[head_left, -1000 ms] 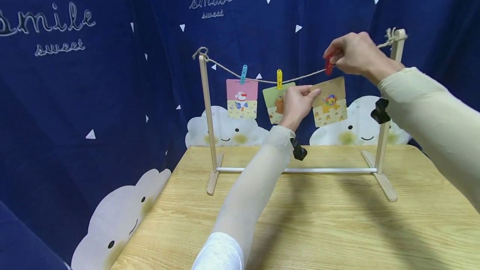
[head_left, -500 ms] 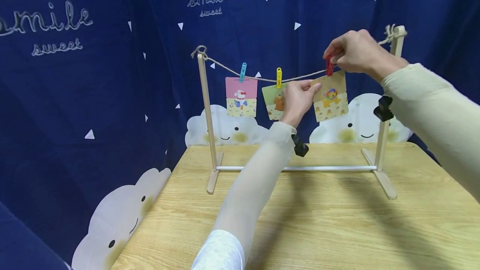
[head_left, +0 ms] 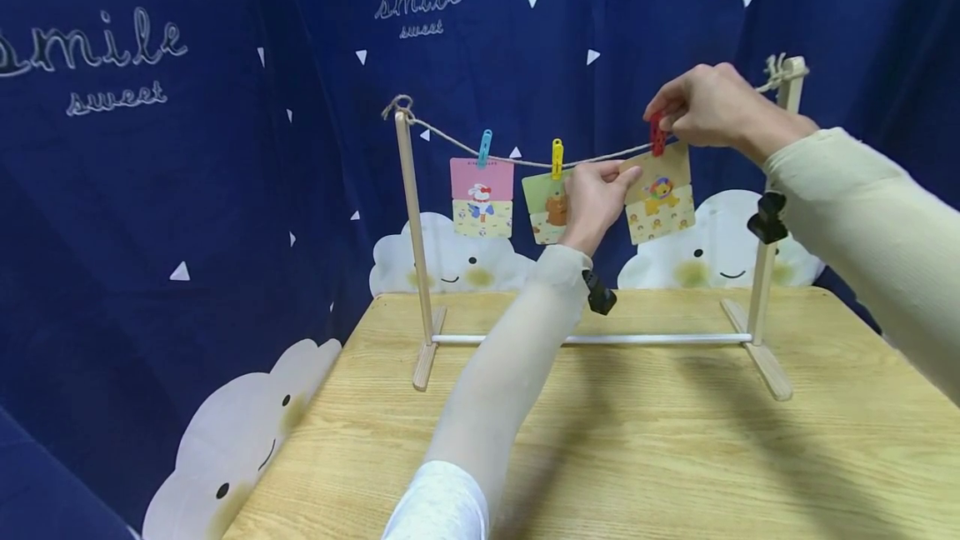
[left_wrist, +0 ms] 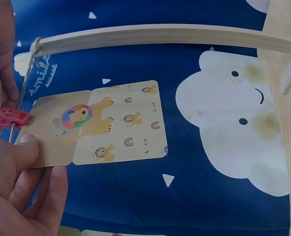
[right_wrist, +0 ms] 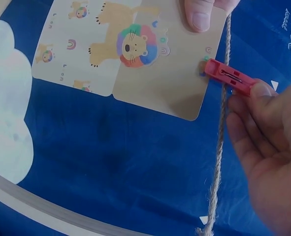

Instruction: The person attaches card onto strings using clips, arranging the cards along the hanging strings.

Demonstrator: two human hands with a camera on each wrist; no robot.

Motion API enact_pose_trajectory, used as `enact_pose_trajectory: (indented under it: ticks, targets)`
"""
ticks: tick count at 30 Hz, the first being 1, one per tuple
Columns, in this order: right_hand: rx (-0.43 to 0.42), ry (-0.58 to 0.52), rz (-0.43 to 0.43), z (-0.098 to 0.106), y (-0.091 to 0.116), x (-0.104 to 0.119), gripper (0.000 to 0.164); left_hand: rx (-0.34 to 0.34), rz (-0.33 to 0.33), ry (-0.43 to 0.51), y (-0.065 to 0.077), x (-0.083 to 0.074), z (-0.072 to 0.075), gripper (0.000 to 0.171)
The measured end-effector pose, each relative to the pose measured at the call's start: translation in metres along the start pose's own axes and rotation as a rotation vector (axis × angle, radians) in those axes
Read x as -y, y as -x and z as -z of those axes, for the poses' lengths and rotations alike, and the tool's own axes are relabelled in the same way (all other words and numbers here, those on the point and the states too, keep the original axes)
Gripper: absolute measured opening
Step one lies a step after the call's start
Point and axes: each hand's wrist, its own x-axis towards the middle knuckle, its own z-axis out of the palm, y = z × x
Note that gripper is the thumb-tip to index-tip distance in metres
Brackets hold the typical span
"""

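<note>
My left hand (head_left: 596, 198) pinches a tan and cream lion card (head_left: 660, 208) by its upper left corner, thumb in front. A red clothespin (head_left: 657, 138) is between the thumb and fingers of my right hand (head_left: 716, 111). In the right wrist view the clothespin (right_wrist: 229, 76) crosses the twine (right_wrist: 218, 157), and its tip overlaps the card's top edge. Left of my hands, a yellow clothespin (head_left: 557, 158) holds a green bear card (head_left: 542, 190), partly hidden by my left hand. A blue clothespin (head_left: 484, 148) holds a pink rabbit card (head_left: 482, 198).
The twine is tied between a left wooden post (head_left: 415, 232) and a right wooden post (head_left: 761, 298). A white bar (head_left: 660, 339) joins them low down. The stand is on a wooden table (head_left: 637, 457), before a dark blue curtain (head_left: 322, 157) printed with clouds.
The lion card has risen to the twine, and its top edge now meets the red clothespin's tip. Both hands have kept their grips and stay nearly in place.
</note>
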Motion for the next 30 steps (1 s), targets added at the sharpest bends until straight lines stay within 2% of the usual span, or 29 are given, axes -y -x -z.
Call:
enact_pose_trajectory:
  ticks: [4,14,30]
  targets:
    - [0.006,0.006,-0.001,-0.0002,0.0000,-0.0001,0.031,0.002,0.001,0.005,0.0001,0.0017,-0.0003,0.014]
    - [0.023,0.024,0.006,0.0004,-0.0014,-0.0003,0.034,0.029,-0.049,0.040,-0.0004,0.0052,0.0006,0.023]
    - [0.041,0.022,0.001,0.0020,-0.0012,0.0003,0.036,0.041,-0.036,0.032,-0.0008,0.0027,0.0014,0.019]
